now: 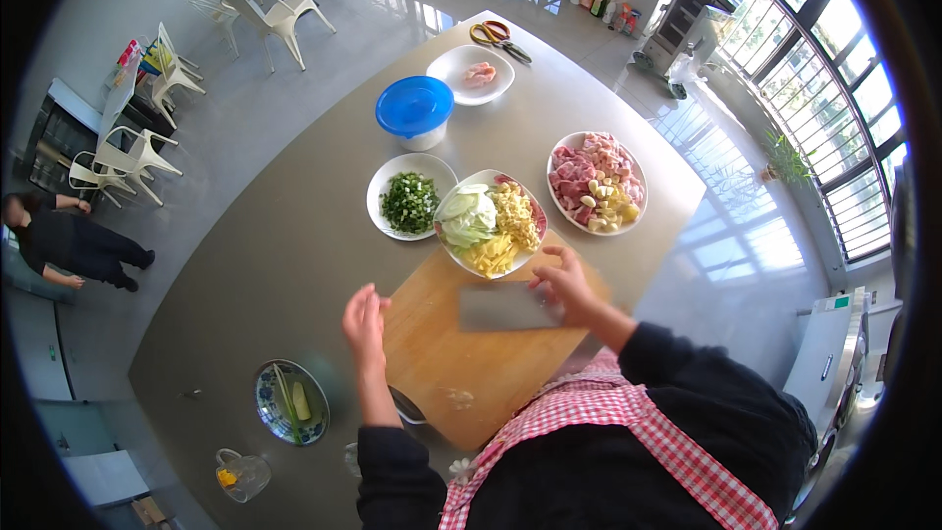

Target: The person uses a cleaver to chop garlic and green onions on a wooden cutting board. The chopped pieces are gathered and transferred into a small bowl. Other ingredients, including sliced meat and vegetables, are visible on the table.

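A cleaver (500,307) with a broad grey blade is over the wooden cutting board (441,353), slightly blurred. My right hand (570,287) is at the blade's right end, index finger raised. Its handle is hidden, and whether I grip it is unclear. My left hand (366,324) hovers empty by the board's left edge, fingers loosely curved. Overlapping the board's far corner is a plate (450,259) of sliced pale-green vegetable (469,217), chopped yellowish pieces (517,213) and yellow strips (491,256). Beside it stands a white plate (375,191) of chopped green onions (409,202).
Raw meat and garlic fill an oval plate (597,232) at right. Farther off are a blue-lidded tub (414,107), a meat plate (440,73) and scissors (508,44). A patterned bowl (268,423) and glass mug (254,478) stand at left. Another person (70,239) is far left.
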Motion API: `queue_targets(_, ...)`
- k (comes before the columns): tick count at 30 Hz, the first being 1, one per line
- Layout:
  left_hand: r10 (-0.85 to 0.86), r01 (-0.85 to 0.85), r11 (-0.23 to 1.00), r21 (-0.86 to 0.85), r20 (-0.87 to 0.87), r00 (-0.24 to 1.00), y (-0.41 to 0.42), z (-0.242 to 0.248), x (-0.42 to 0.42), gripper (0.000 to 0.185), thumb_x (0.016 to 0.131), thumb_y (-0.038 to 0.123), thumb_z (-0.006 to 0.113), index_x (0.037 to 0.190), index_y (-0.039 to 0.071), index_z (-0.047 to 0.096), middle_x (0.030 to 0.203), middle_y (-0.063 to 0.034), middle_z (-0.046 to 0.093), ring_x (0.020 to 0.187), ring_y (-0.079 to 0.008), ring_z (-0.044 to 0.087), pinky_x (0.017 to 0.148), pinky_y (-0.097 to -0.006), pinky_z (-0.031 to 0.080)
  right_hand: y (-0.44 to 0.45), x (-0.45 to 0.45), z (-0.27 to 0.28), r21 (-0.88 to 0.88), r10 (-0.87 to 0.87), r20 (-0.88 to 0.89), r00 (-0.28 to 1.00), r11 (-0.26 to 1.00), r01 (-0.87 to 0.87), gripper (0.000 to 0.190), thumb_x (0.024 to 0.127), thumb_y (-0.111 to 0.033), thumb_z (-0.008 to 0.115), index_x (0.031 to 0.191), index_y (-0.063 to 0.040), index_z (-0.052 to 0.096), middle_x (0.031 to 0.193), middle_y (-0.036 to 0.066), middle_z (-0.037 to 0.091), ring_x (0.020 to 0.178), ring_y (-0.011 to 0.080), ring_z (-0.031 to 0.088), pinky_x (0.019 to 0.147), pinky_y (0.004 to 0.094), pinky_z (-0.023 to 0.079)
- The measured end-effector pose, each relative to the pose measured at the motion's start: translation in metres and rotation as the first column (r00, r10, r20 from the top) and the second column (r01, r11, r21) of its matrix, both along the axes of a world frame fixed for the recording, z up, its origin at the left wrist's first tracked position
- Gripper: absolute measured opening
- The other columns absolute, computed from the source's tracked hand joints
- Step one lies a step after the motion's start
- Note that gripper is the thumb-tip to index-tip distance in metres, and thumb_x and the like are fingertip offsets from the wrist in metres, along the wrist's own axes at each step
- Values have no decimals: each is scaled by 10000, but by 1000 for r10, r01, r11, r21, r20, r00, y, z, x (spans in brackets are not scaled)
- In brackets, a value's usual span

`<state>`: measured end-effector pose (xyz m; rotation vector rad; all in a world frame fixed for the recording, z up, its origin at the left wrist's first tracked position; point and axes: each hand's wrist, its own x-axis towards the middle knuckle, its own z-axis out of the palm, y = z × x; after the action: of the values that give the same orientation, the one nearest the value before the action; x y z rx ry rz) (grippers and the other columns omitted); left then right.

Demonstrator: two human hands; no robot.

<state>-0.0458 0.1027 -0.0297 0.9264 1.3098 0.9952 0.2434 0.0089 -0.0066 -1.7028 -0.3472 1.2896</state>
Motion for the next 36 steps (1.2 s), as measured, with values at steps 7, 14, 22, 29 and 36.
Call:
queue_targets(7,-202,243,926,-289,166,965,90,-34,57,435,873,121,477,1265,111,289,828,-120,614,454,-48,372,364,-174,263,22,12,-20,94,-31,-484,875,992,88,749,762,77,528,1369,-200,188,758,58,550,418,70,381,357,195,286)
queue_targets(14,-122,185,945,-271,233,965,100,-54,76,365,843,22,439,1163,158,328,837,-46,504,484,-83,402,350,-184,263,25,12,-36,69,-208,-482,851,959,274,654,719,121,477,1308,-135,351,731,22,528,374,72,346,329,221,261)
queue_targets(22,-13,52,977,-207,185,983,91,-50,59,416,763,-42,416,1134,137,361,761,-33,461,421,-67,332,325,-190,231,-13,32,-5,65,-201,-500,843,961,268,614,692,121,443,1261,-106,398,704,35,539,339,73,326,307,217,247)
queue_targets(29,-57,63,996,-68,77,995,21,11,46,423,748,-17,416,1147,115,371,764,-33,490,412,-58,345,319,-182,245,-123,62,24,51,-340,-502,795,906,419,617,678,134,451,1252,-87,388,747,56,551,319,78,329,298,206,250)
queue_targets(36,-276,276,961,31,5,961,-75,47,107,537,763,5,415,1280,125,333,783,-25,497,412,-49,336,317,-175,239,-275,71,15,131,-510,-511,692,749,650,624,665,148,451,1247,-66,388,756,71,571,318,79,336,295,208,254)
